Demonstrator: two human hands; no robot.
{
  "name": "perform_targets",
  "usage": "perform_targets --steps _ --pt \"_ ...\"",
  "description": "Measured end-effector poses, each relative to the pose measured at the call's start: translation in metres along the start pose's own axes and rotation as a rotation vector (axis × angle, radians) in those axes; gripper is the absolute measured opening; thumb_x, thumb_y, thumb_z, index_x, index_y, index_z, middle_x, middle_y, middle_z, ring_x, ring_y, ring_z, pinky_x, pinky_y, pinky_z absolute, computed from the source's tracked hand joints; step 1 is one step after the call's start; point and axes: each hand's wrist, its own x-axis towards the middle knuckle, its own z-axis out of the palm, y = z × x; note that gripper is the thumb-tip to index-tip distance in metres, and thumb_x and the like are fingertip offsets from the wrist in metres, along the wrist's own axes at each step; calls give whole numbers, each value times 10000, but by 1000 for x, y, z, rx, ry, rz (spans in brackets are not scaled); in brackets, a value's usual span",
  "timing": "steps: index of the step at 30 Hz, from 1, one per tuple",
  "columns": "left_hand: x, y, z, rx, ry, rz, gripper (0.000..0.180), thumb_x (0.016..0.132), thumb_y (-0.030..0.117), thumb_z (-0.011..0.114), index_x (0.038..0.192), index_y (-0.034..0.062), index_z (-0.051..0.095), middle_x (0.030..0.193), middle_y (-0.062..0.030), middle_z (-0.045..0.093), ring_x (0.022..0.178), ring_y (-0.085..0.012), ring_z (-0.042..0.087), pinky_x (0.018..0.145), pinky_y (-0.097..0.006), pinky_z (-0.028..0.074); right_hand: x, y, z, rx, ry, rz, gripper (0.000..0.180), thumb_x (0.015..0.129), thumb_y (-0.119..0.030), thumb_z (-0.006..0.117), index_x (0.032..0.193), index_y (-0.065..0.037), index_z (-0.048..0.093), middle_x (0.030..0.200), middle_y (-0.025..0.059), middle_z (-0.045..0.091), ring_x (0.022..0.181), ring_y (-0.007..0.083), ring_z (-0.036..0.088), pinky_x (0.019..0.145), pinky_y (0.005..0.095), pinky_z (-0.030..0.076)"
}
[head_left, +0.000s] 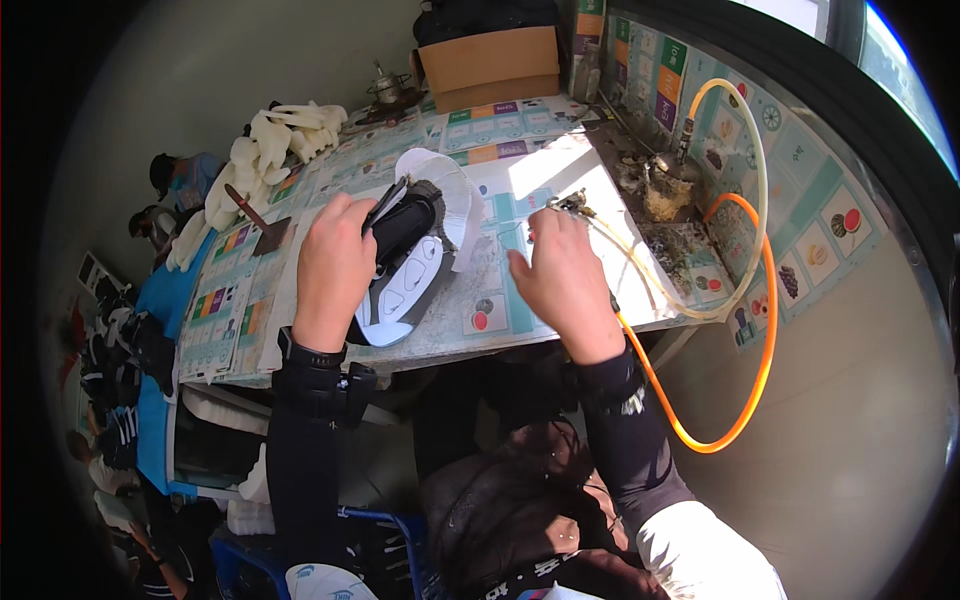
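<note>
At centre, the left hand (pixel 336 255) pinches a black-and-white shoe (pixel 404 262), seemingly steadying it; right hand (pixel 562 265), grip unclear, curls by a dark metal tool (pixel 573 203), likely needed next.

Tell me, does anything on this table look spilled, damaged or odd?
Yes: on the right of the table, a metal-topped container is caked in pale crust, and dark, lumpy residue covers the surface around it. It looks odd because the patterned cover farther left is far cleaner. I cannot tell what the residue is.
</note>
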Motion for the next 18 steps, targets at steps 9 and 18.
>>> perform_targets --steps 9,18 --pt "30 -36 42 -370 -322 -104 364 984 199 695 1288 -1 702 1073 -136 746 906 -264 692 836 -374 551 53 132 83 -501 -484 133 181 871 -150 664 939 -76 814 1036 131 770 1127 328 650 913 475 486" --pt "-42 -187 84 -783 -666 -371 636 856 -126 616 1475 15 584 1325 -16 701 1029 -106 658 940 -288 524 59 115 98 -663 -525 141 258 806 -264 766 1040 -161 805 1062 65 775 1092 247 722 897 416 544"
